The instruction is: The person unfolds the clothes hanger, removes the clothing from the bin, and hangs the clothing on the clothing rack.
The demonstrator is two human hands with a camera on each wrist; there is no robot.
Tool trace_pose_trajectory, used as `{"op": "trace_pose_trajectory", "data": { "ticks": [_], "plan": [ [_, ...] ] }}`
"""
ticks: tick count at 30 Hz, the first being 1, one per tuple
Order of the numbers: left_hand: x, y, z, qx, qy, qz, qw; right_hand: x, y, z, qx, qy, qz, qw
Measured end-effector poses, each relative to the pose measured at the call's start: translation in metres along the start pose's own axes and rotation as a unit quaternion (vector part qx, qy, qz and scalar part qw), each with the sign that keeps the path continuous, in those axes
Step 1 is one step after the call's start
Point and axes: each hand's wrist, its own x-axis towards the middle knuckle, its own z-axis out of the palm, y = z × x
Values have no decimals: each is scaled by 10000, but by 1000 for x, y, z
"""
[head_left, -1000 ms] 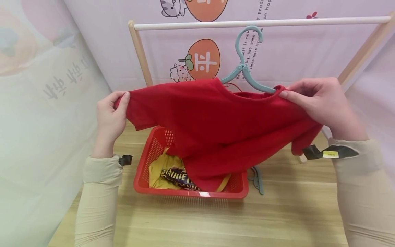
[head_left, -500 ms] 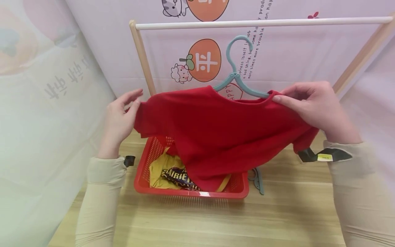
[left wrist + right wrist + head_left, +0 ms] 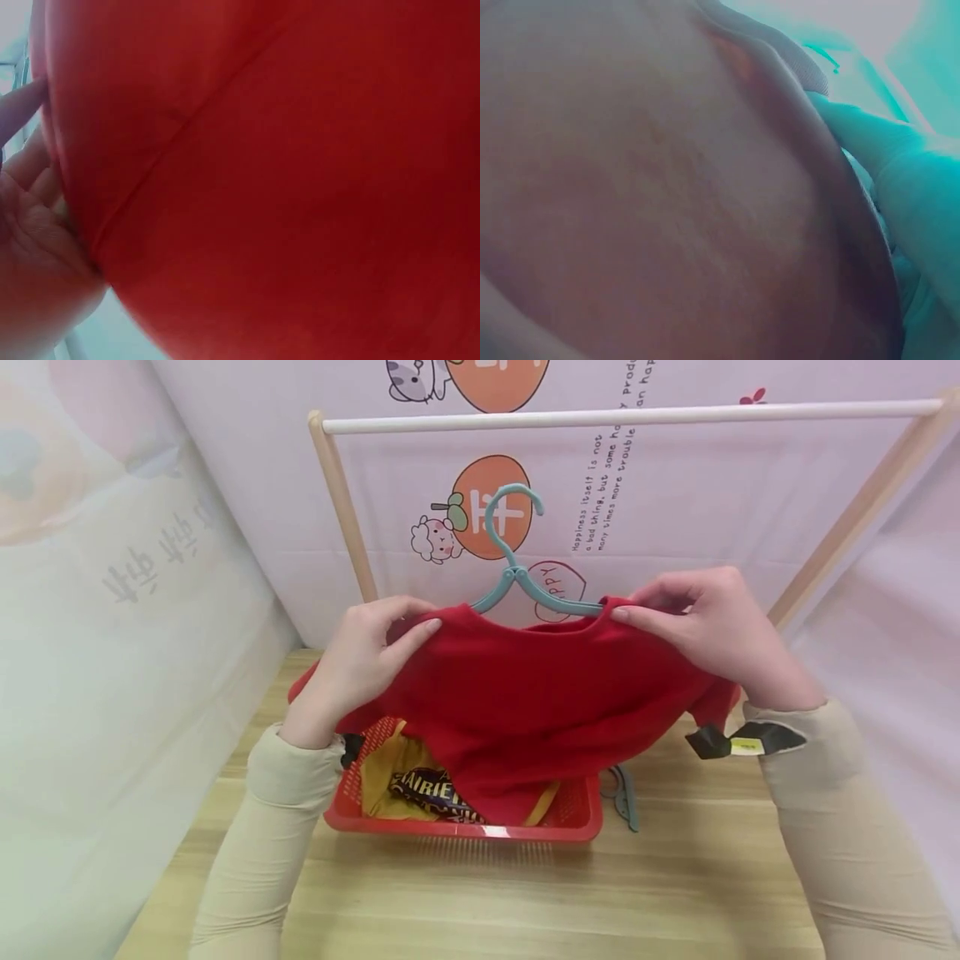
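A red T-shirt (image 3: 525, 693) hangs spread between both hands in the head view, its lower part draping over the basket. The pale blue hanger (image 3: 514, 575) sits inside its neck, with the hook and upper arms showing and the rest hidden by cloth. My left hand (image 3: 371, 652) pinches the shirt's shoulder left of the collar, thumb in front. On the other side my right hand (image 3: 697, 622) pinches the collar edge and shoulder beside the hanger's arm. Red cloth (image 3: 285, 180) fills most of the left wrist view.
Below stands a red plastic basket (image 3: 457, 832) holding a yellow garment (image 3: 390, 777) with dark lettering. Another blue hanger (image 3: 626, 802) lies on the wooden floor right of it. A rack with a white rail (image 3: 675, 415) and wooden posts stands behind.
My left hand has left the sleeve end and moved right to the shoulder near the collar. The hanger, the shirt's neck and my right hand have shifted left and lower.
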Motion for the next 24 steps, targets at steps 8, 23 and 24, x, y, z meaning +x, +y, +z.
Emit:
{"op": "trace_pose_trajectory", "data": {
  "ticks": [8, 23, 24],
  "plan": [
    [-2, -3, -17, -150, 426, 108, 9989, -5, 17, -22, 912, 125, 860, 9920],
    [-14, -15, -59, -455, 1365, -209, 9894, -17, 53, -57, 927, 1023, 1492, 9791],
    [-14, -15, -61, -517, 1438, -221, 9880, -14, 48, -58, 992, 1565, 1331, 9736]
  ]
}}
